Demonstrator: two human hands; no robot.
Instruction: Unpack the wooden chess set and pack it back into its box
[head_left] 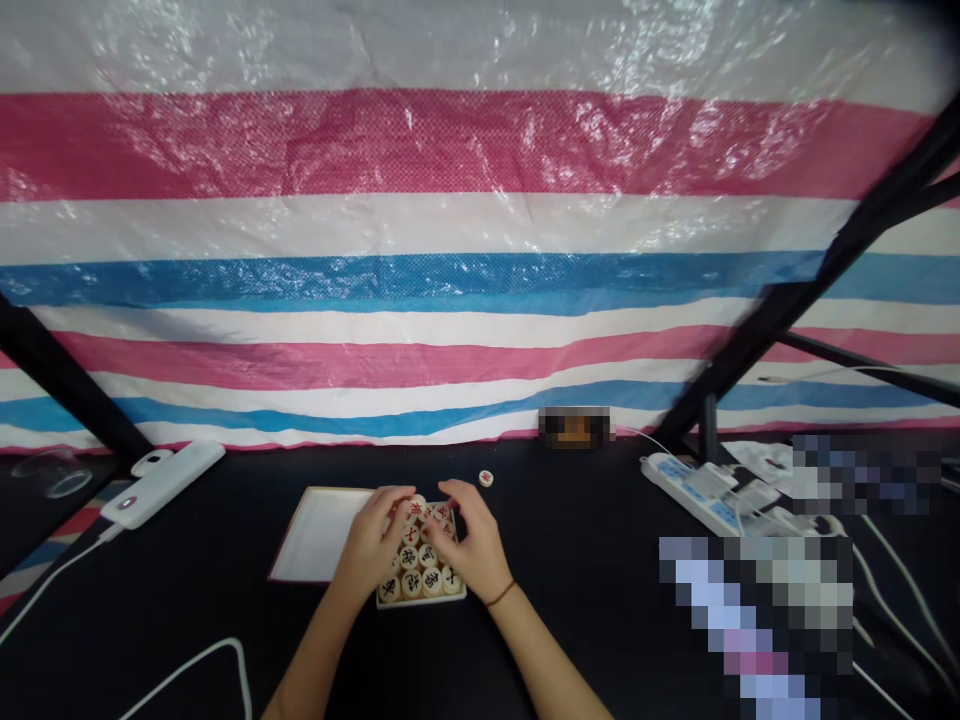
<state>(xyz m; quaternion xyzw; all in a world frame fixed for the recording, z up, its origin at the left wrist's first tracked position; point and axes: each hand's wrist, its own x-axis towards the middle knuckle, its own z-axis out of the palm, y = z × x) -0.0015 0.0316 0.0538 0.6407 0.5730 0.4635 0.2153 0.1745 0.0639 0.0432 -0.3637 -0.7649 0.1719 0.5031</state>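
Observation:
A shallow white-edged box (421,603) lies in front of me, filled with rows of round Chinese chess pieces (409,557). Black characters mark the near pieces, red ones the far pieces. My left hand (375,537) curves over the box's left side, thumb and fingers apart, nothing visible held in it. Over the right side is my right hand (476,545), its thumb reaching in across the pieces and its fingers bent toward the far edge. Whether the fingertips press on any piece is hard to see. One loose chess piece (486,479) with a red character sits beyond my right hand.
Left of the box lies its pale lid (322,535), inside up. A white power bank (165,488) with a cable is at the left. Toward the right are a power strip (690,492) with plugs and cables, and blurred items. A striped plastic sheet (450,225) hangs behind the black table.

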